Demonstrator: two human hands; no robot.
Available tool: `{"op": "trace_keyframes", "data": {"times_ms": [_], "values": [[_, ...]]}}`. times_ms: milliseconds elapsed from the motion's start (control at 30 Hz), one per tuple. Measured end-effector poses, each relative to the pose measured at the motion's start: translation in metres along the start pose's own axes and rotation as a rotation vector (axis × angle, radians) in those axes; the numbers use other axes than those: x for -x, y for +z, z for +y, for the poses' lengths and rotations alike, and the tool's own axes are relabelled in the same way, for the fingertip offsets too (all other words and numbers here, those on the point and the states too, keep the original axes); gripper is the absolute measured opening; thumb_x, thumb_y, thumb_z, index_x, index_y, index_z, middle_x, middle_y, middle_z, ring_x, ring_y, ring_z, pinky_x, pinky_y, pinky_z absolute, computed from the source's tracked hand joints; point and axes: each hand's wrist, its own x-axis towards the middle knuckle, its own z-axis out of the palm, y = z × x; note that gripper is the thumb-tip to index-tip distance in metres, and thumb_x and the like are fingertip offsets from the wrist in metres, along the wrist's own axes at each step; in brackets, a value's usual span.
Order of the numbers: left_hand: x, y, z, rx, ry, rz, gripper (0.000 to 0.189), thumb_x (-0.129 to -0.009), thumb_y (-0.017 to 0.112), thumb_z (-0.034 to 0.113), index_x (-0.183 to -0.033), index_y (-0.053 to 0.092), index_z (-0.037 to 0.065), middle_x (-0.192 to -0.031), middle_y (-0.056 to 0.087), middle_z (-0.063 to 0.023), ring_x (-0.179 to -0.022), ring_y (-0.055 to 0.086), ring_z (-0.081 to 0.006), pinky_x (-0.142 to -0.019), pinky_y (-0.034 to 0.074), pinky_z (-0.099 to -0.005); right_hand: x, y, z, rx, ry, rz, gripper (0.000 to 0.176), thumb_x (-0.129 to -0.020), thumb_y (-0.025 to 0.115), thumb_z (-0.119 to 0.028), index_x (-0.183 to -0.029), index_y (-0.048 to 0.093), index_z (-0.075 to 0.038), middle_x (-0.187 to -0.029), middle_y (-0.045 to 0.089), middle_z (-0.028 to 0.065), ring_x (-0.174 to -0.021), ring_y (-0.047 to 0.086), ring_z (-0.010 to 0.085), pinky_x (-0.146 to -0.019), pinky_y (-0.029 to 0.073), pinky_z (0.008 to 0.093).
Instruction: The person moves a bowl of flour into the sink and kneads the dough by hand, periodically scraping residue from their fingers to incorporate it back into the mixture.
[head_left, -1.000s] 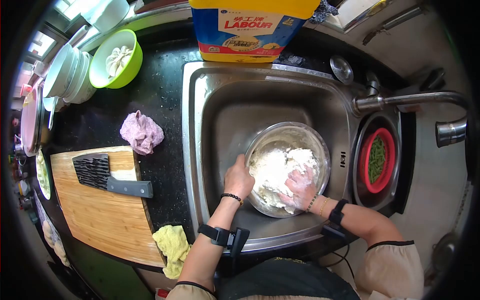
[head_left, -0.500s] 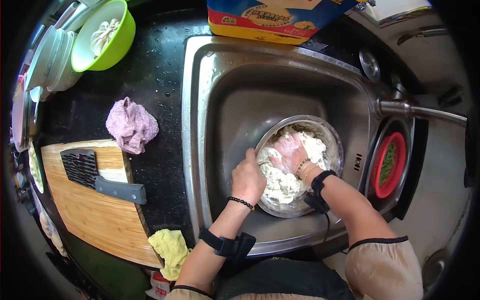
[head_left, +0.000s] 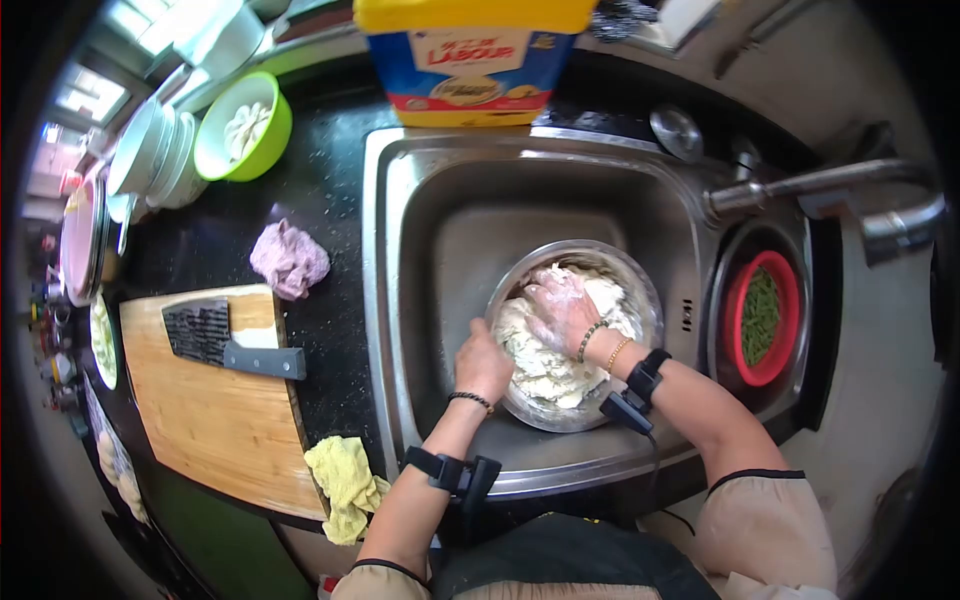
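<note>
A round metal bowl [head_left: 640, 270] sits in the sink, holding white, floury dough [head_left: 560, 375] that is rough and lumpy. My left hand [head_left: 482, 362] grips the bowl's left rim, its fingertips partly hidden. Pressed into the dough inside the bowl is my right hand [head_left: 558, 312], its fingers coated in flour and curled into the mass; the fingertips are partly buried. Both wrists carry bracelets and black strapped devices.
Around the bowl is a steel sink [head_left: 440, 230] with a faucet [head_left: 830, 180] at right. A red basket [head_left: 738, 345] of green pieces stands beside it. Left are a cutting board [head_left: 215, 430], cleaver [head_left: 235, 340], purple cloth [head_left: 288, 260], yellow cloth [head_left: 345, 485] and green bowl [head_left: 272, 150].
The view has tilted upward, showing more of the yellow-and-blue container and faucet. My right hand has shifted within the dough, its back turned more upward. My left hand stays on the rim.
</note>
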Motion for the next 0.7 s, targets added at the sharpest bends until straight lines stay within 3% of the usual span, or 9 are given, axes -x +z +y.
{"op": "trace_keyframes", "data": {"times_ms": [33,100,167,200,300,400,500,633,700], "values": [[0.005,0.002,-0.002,0.016,-0.031,-0.008,0.025,-0.071,0.049,0.001,-0.094,0.04,-0.005,-0.085,0.057,-0.0316,-0.086,0.056,-0.0452,-0.079,0.042,-0.0483,0.011,-0.007,0.0,0.06,-0.086,0.135,0.044,-0.082,0.049,-0.034,-0.111,0.053,-0.002,-0.119,0.05,0.0181,-0.116,0.041,0.0317,-0.101,0.026,0.0414],[0.015,0.005,-0.007,0.036,-0.05,-0.018,0.026,-0.073,0.049,0.003,-0.094,0.039,-0.007,-0.086,0.057,-0.0327,-0.087,0.055,-0.0456,-0.08,0.042,-0.0476,0.032,-0.01,0.009,-0.064,0.099,0.212,0.047,-0.08,0.053,-0.032,-0.113,0.05,0.0,-0.124,0.045,0.0204,-0.117,0.041,0.0331,-0.1,0.03,0.0408],[0.018,0.012,-0.017,0.147,-0.133,-0.079,0.025,-0.074,0.049,0.006,-0.093,0.04,-0.008,-0.086,0.056,-0.0333,-0.086,0.055,-0.046,-0.079,0.042,-0.0472,0.049,-0.02,0.016,-0.112,0.399,0.097,0.051,-0.081,0.053,-0.037,-0.113,0.049,0.002,-0.122,0.047,0.0226,-0.112,0.046,0.0348,-0.096,0.035,0.0385],[0.017,0.016,-0.022,0.148,-0.134,-0.075,0.024,-0.077,0.049,0.008,-0.092,0.04,-0.008,-0.085,0.056,-0.0332,-0.086,0.055,-0.0462,-0.078,0.042,-0.0474,0.053,-0.021,0.024,-0.115,0.403,0.101,0.051,-0.081,0.053,-0.037,-0.113,0.049,0.002,-0.122,0.047,0.0226,-0.112,0.046,0.0348,-0.096,0.035,0.0385],[0.014,0.017,-0.025,0.157,-0.147,-0.092,0.023,-0.078,0.048,0.008,-0.092,0.04,-0.009,-0.085,0.056,-0.0331,-0.086,0.055,-0.0461,-0.078,0.042,-0.0479,0.051,-0.008,0.061,-0.411,0.602,0.08,0.059,-0.082,0.05,-0.048,-0.108,0.053,0.005,-0.114,0.052,0.0242,-0.106,0.05,0.0356,-0.092,0.038,0.0368],[0.015,0.016,-0.023,0.135,-0.157,-0.104,0.021,-0.08,0.047,0.007,-0.092,0.04,-0.009,-0.084,0.056,-0.033,-0.086,0.055,-0.0458,-0.077,0.042,-0.0481,0.022,0.022,0.101,-1.035,0.727,-0.112,0.077,-0.082,0.035,-0.065,-0.103,0.058,0.006,-0.111,0.055,0.0246,-0.105,0.051,0.0344,-0.093,0.035,0.0349],[0.015,0.019,-0.023,0.166,-0.166,-0.106,0.021,-0.08,0.046,0.007,-0.092,0.04,-0.008,-0.084,0.056,-0.0327,-0.085,0.055,-0.0459,-0.076,0.043,-0.0479,0.01,0.001,0.089,-0.747,0.702,-0.182,0.08,-0.081,0.033,-0.067,-0.111,0.055,0.004,-0.115,0.053,0.0233,-0.107,0.05,0.0338,-0.094,0.034,0.0338],[0.014,0.02,-0.024,0.185,-0.164,-0.091,0.021,-0.08,0.046,0.007,-0.092,0.04,-0.008,-0.085,0.056,-0.0324,-0.085,0.055,-0.0459,-0.076,0.043,-0.0477,-0.02,-0.005,0.071,-0.886,0.733,-0.264,0.064,-0.079,0.055,-0.054,-0.112,0.056,0.001,-0.111,0.057,0.0142,-0.102,0.051,0.0207,-0.088,0.039,0.0307],[0.015,0.02,-0.025,0.189,-0.161,-0.111,0.021,-0.08,0.046,0.007,-0.092,0.039,-0.009,-0.085,0.056,-0.0323,-0.084,0.055,-0.046,-0.076,0.043,-0.0476,-0.026,0.002,0.076,-0.846,0.742,-0.336,0.06,-0.077,0.06,-0.05,-0.112,0.056,0.0,-0.109,0.059,0.0128,-0.1,0.052,0.0201,-0.086,0.04,0.0297]]}}
